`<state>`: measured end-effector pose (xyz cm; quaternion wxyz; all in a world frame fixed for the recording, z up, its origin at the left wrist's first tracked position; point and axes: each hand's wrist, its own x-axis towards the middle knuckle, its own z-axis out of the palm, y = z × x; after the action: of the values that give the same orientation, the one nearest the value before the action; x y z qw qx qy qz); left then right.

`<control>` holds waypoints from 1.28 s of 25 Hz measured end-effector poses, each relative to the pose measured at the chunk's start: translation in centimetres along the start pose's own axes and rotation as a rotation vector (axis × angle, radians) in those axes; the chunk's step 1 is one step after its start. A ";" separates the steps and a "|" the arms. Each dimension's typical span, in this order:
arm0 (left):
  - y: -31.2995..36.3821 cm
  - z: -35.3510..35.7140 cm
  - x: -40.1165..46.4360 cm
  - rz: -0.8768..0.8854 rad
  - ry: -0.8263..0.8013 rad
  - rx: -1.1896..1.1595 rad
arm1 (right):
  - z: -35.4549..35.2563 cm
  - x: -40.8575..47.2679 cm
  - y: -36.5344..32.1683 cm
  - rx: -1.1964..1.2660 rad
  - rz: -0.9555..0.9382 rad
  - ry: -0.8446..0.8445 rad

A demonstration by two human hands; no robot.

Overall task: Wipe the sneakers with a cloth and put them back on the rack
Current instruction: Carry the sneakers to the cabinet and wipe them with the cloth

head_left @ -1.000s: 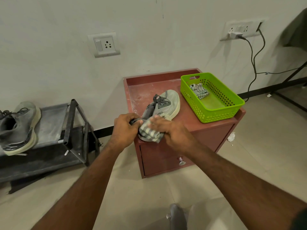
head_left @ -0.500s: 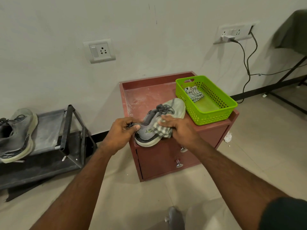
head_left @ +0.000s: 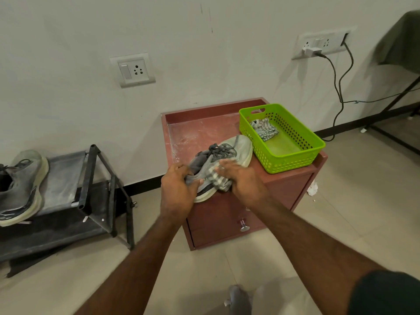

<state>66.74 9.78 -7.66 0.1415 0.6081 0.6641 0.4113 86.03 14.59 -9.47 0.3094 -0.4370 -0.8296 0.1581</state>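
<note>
Beside the green basket (head_left: 295,155), a grey, pale-soled sneaker (head_left: 229,153) lies gripped at its heel by the left hand (head_left: 178,187), the right hand (head_left: 243,180) pressing a striped cloth (head_left: 216,180) on it.

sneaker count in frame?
2. One sneaker lies on the red cabinet, held by the left hand while the right hand presses a cloth on it. The other sneaker sits on the rack, partly cut off at the frame edge.
</note>
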 end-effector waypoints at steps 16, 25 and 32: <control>-0.2 -0.8 0.3 -0.107 0.008 -0.143 | -2.7 0.4 1.9 -0.001 0.244 0.233; -0.1 -1.2 0.6 -0.021 -0.014 -0.127 | -1.4 0.4 2.8 0.074 0.394 0.174; -0.3 -1.1 1.0 -0.003 -0.004 -0.092 | 1.4 -0.2 -1.5 -0.016 -0.082 0.031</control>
<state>65.52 10.34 -6.85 0.1713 0.6009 0.6449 0.4401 84.33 13.61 -9.81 0.3248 -0.4076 -0.8432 0.1318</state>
